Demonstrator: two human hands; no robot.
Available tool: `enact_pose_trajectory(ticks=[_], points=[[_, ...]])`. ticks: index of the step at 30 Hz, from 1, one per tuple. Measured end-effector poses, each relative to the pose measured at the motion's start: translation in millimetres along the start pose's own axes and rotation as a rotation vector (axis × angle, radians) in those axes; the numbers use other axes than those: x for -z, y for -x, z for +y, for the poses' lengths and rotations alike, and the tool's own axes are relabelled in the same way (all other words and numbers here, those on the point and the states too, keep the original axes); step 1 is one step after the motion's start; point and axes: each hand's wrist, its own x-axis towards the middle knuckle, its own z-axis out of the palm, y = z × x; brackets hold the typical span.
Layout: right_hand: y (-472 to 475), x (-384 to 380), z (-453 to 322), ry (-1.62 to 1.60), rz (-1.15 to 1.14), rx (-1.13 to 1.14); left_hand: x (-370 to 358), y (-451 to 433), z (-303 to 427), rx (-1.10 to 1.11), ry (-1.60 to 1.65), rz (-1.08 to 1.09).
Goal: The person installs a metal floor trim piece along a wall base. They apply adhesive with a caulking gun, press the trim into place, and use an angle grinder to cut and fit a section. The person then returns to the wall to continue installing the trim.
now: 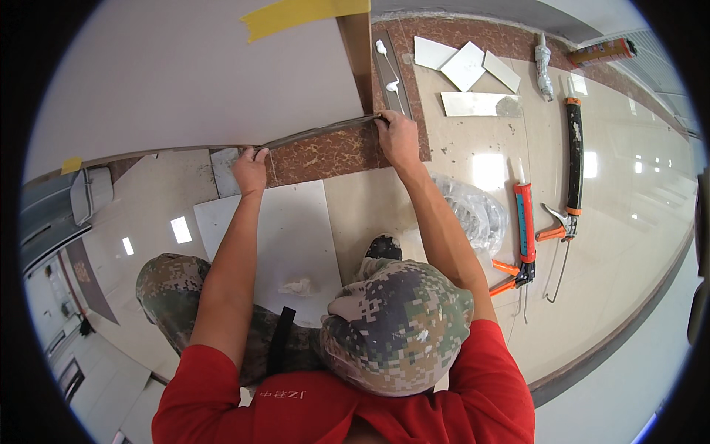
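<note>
A thin dark strip (321,130) runs along the foot of a large pale panel (211,72), above reddish-brown marble-pattern flooring (327,155). My left hand (252,166) pinches the strip's left end between thumb and fingers. At its right end, by the panel's brown corner edge (358,61), my right hand (397,137) grips it with the fingertips. Just beyond my right hand lies a grey-brown strip (405,86) on the floor, with blobs and a thin line of white sealant (392,86) on it. Yellow tape (305,18) is stuck across the panel's top corner.
Several white tile pieces (465,66) lie at the upper right. Two caulking guns, one red and orange (524,222), one black (574,155), rest on the glossy floor near a clear plastic bag (477,213). A white board (277,238) lies before me; a sealant tube (602,53) lies farther off.
</note>
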Motion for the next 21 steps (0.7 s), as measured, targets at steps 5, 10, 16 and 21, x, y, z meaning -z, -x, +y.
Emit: enact_pose_trajectory(ticks=[5, 10, 16, 21], points=[[-2, -3, 5, 0.017, 0.005, 0.021, -2, 0, 4, -0.031, -0.02, 0.021], [0, 1, 0, 0.063, 0.008, 0.055, -3, 0, -3, -0.018, -0.068, 0.01], [-6, 4, 8, 0.146, -0.063, 0.094, -4, -4, -10, -0.163, -0.082, 0.085], [-10, 5, 13, 0.224, -0.138, 0.098, -1, -2, -4, -0.08, -0.104, -0.003]])
